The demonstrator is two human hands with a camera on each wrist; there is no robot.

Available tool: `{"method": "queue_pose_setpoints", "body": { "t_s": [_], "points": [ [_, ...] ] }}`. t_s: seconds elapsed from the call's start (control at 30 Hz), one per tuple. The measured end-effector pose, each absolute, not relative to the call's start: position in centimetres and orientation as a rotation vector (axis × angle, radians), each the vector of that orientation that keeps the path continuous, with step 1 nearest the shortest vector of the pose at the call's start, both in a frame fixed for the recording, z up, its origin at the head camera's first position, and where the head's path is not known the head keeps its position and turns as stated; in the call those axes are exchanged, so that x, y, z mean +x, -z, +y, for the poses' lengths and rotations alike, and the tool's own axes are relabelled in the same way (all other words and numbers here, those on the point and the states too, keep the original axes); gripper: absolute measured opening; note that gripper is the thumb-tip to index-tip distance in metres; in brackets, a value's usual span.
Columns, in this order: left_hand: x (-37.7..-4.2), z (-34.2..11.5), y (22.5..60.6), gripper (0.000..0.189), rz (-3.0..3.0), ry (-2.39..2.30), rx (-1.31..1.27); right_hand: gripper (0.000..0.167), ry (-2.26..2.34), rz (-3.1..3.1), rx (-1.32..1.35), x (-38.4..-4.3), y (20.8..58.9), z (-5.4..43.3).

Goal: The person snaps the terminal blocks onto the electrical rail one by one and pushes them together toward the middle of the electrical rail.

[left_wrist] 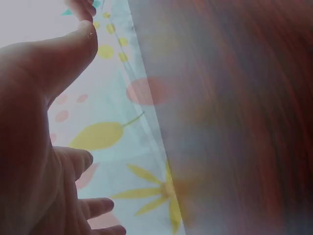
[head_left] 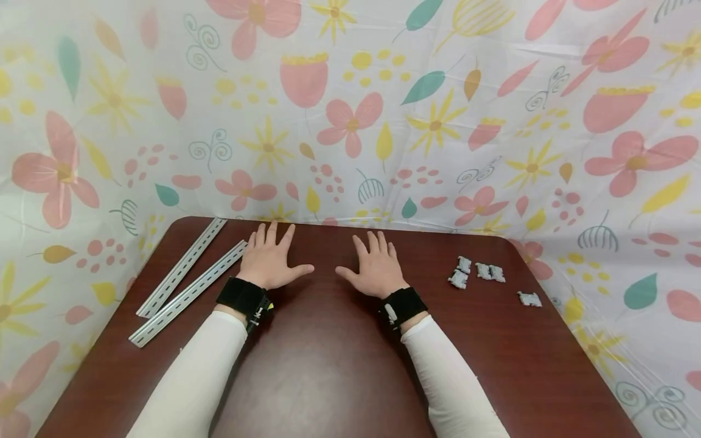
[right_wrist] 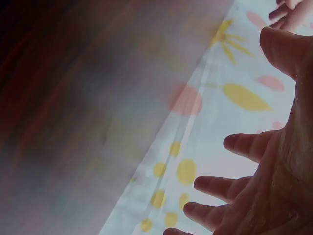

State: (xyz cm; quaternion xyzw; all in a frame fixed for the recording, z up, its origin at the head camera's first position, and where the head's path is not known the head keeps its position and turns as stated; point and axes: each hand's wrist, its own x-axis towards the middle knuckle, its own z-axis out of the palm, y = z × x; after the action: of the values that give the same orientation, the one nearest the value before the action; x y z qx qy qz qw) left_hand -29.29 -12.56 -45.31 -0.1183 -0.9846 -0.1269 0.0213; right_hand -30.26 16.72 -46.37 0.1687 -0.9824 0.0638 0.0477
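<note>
Fingers spread and nothing in its grasp, my left hand [head_left: 268, 260] is held palm down over the back left of the table. My right hand [head_left: 378, 267] mirrors it across a gap, also with fingers spread and holding nothing. Two slotted metal rails [head_left: 183, 267] lie slanting at the left; the tip of the nearer rail [head_left: 188, 294] reaches beside my left hand. Right of my right hand lie several small grey clip-like pieces [head_left: 459, 278]. Both wrist views show the palms, with the left thumb [left_wrist: 73, 51] and right thumb [right_wrist: 283, 49] extended.
The dark red-brown table [head_left: 323, 377] has a glossy top and rounded back corners. A floral curtain [head_left: 350, 73] hangs behind its back edge and along both sides. One grey piece [head_left: 529, 298] sits apart near the right edge. Black bands [head_left: 243, 297] circle both wrists.
</note>
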Motion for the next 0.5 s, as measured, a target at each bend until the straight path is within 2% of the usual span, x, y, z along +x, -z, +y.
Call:
{"method": "queue_pose_setpoints", "body": {
  "t_s": [0.5],
  "points": [
    [-26.8, -17.5, 44.8, 0.116, -3.069, 0.376, -0.288, 0.101, -0.071, -2.975, 0.81, -30.6, 46.4, 10.1]
  ]
}}
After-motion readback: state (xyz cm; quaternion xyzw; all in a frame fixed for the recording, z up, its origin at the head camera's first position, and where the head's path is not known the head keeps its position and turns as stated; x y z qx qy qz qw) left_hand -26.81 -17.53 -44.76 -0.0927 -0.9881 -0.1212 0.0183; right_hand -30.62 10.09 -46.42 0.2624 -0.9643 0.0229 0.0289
